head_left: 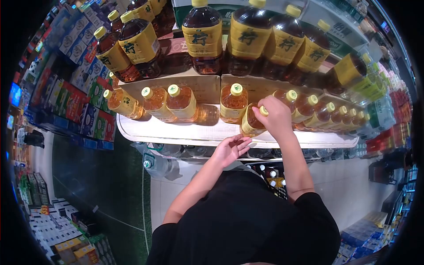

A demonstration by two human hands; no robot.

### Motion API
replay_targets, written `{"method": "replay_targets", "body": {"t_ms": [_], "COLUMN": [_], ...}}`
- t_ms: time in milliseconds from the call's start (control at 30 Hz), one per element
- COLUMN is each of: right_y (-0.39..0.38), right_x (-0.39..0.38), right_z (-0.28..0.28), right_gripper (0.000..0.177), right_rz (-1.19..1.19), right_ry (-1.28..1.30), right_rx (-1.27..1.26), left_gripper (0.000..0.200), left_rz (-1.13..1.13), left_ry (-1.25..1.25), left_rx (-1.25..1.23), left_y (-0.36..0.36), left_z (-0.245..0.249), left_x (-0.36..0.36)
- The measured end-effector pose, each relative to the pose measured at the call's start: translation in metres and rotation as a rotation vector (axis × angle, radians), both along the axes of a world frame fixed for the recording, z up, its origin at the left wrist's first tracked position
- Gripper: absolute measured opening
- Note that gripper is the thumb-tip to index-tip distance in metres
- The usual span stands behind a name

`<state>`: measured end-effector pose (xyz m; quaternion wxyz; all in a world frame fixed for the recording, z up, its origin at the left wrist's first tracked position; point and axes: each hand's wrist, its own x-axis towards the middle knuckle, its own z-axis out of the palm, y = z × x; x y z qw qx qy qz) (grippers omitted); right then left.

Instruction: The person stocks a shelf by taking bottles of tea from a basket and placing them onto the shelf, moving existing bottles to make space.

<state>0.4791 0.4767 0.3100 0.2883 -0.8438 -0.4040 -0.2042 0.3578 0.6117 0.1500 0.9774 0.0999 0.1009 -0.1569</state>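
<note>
My right hand (274, 115) is closed round the yellow cap of a tea bottle (252, 123), which leans a little over the white shelf's front edge. Below and left of that bottle, my left hand (232, 150) has its palm up and fingers apart, near the bottle's base, holding nothing. Just left of the gripped bottle stands another amber bottle (234, 104) with a yellow cap. More such bottles (322, 114) line the white shelf (176, 134) to the right, with a few on the left.
Larger dark bottles with yellow labels (202, 39) stand on cardboard boxes (198, 88) behind. Beneath the shelf are large clear bottles (157, 165) and a dark crate (276, 179) holding white-capped bottles. Stacked colourful cartons (73, 99) rise at the left.
</note>
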Motion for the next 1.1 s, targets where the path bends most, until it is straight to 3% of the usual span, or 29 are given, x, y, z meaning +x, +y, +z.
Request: {"method": "replay_targets", "body": {"t_ms": [67, 267, 567, 933, 1033, 1100], "right_y": [-0.001, -0.019, -0.028, -0.021, -0.021, -0.022], "right_x": [-0.002, -0.024, -0.029, -0.023, -0.024, -0.026], "right_z": [0.005, -0.027, -0.053, -0.057, -0.058, -0.057], "right_gripper": [0.024, 0.032, 0.059, 0.060, 0.062, 0.057], "right_rz": [-0.045, -0.169, -0.127, -0.124, -0.114, -0.107], "right_ry": [0.086, -0.049, 0.014, 0.097, 0.149, 0.119], "right_rx": [0.000, 0.297, -0.004, -0.011, 0.018, 0.057], "left_gripper": [0.029, 0.027, 0.025, 0.036, 0.032, 0.027], "left_rz": [0.016, 0.079, 0.124, 0.120, 0.090, 0.009], "left_ry": [0.012, 0.058, 0.028, -0.004, -0.028, 0.051], "left_rx": [-0.039, -0.090, -0.116, -0.066, -0.016, 0.149], "left_y": [-0.001, -0.010, -0.007, -0.003, -0.001, 0.004], "left_z": [0.004, 0.023, 0.018, 0.023, 0.024, 0.018], "left_x": [0.004, 0.020, 0.044, 0.056, 0.055, 0.053]}}
